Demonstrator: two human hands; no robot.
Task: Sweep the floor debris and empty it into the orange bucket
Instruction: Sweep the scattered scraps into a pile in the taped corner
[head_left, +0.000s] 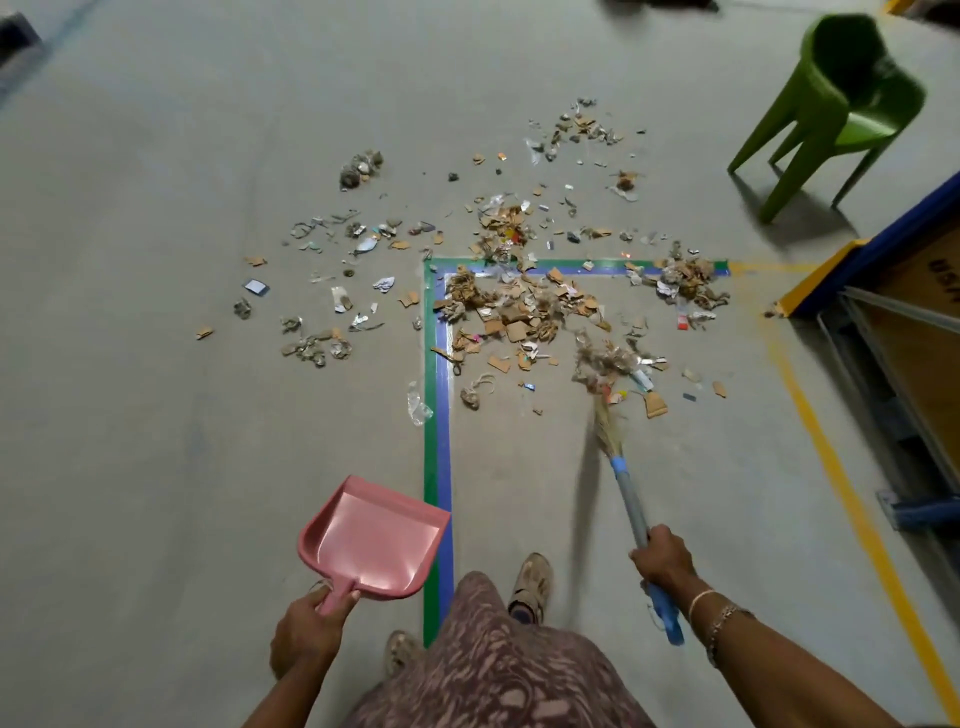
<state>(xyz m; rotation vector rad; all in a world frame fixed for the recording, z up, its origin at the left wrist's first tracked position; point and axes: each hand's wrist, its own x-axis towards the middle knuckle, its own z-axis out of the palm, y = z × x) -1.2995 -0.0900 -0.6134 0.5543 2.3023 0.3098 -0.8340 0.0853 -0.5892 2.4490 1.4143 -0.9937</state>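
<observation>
Gripping the broom, the right hand could scatter the light debris wider across the floor if it strokes hard (the left hand grips the dustpan handle).

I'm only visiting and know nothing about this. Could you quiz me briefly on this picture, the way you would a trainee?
1. True or false: the pink dustpan already holds debris.
2. Which hand grips the broom: A) left, B) right, C) both?
3. Fill in: the chair at the far right is ____ in colour.
Key: 1 false; 2 B, the right hand; 3 green.
</observation>
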